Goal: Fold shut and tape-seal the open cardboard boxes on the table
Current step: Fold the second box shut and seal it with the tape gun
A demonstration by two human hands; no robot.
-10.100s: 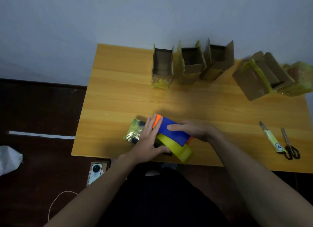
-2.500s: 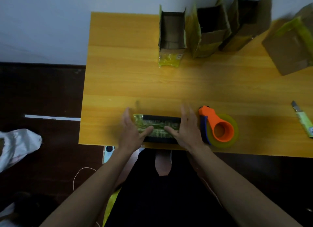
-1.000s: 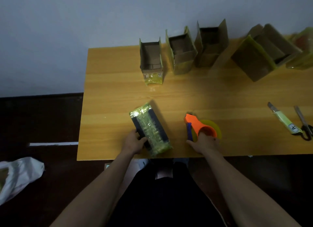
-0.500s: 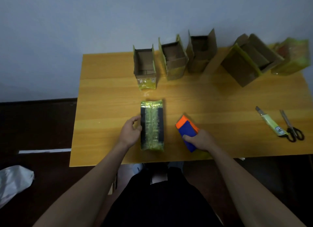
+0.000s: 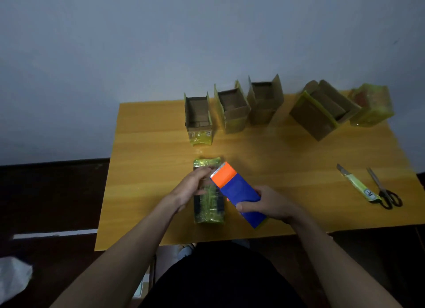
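A closed box (image 5: 208, 206) wrapped in yellow tape lies lengthwise near the front edge of the wooden table (image 5: 147, 165). My left hand (image 5: 192, 188) rests on the box's top, fingers curled at the toothed edge of the tape dispenser (image 5: 238, 190); what they pinch is hidden. My right hand (image 5: 268, 203) grips the blue and orange dispenser and holds it tilted over the box's right side. Several open cardboard boxes stand at the back: a narrow one (image 5: 199, 118), a second (image 5: 232, 111), a third (image 5: 264, 103) and a bigger tilted one (image 5: 322, 111).
A box fully wrapped in yellow tape (image 5: 371, 107) stands at the back right corner. A utility knife (image 5: 357, 183) and scissors (image 5: 383, 189) lie near the right edge. The dark floor to the left holds a white bag (image 5: 13, 275).
My right hand has lifted the dispenser up and over to the box. My left hand has moved from the box's left side onto its top, by the dispenser's cutter.
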